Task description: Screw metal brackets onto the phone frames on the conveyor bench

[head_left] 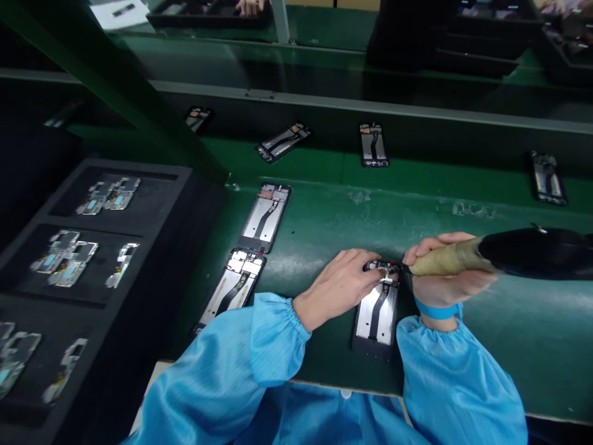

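An open phone frame [377,312] lies on the green mat in front of me, its metal inside and black flex cable showing. My left hand [340,285] rests on its top end, fingers curled and pressing on the parts there. My right hand [442,275] is closed round an electric screwdriver [500,256] with a tan grip and black body. The tool lies almost level, and its tip touches the top edge of the frame. Both arms wear blue sleeves, and a blue band circles the right wrist.
Two more open phone frames [265,216] [234,285] lie to the left on the mat. Several others [373,145] sit on the green belt behind. A black foam tray [152,204] at the left holds small metal boards. Another person's hand [250,6] shows at the top.
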Action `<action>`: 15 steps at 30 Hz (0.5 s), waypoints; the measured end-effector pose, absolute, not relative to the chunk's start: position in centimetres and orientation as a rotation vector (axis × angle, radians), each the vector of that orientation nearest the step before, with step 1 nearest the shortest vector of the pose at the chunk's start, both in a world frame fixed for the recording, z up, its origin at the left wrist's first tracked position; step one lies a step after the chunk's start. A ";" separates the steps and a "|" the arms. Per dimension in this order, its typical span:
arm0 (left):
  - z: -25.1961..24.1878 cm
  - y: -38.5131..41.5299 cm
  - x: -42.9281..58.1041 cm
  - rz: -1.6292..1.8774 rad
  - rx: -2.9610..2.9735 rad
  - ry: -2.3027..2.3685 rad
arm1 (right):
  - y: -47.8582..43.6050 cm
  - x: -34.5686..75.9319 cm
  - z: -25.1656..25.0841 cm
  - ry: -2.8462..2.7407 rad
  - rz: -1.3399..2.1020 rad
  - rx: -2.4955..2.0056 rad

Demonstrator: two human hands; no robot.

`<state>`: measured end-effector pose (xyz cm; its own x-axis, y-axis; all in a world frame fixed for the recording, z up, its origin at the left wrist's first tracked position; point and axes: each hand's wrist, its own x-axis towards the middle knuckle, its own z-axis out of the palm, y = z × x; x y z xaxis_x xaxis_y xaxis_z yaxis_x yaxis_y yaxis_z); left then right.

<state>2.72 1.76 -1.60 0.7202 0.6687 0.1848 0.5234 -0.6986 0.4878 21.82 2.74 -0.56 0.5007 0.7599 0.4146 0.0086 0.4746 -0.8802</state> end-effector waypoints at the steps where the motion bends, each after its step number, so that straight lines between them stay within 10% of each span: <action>1: -1.6 1.7 2.7 0.489 2.516 0.918 | 2.7 21.7 -0.5 -0.944 0.556 -0.984; 15: 0.0 16.9 9.9 0.416 2.510 1.282 | 4.1 24.8 1.5 -0.736 0.413 -1.048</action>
<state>9.88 16.86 0.04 0.5619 0.8182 0.1218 0.7340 -0.5611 0.3828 24.84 4.12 1.46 0.6947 0.6299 0.3473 0.0314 0.4558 -0.8895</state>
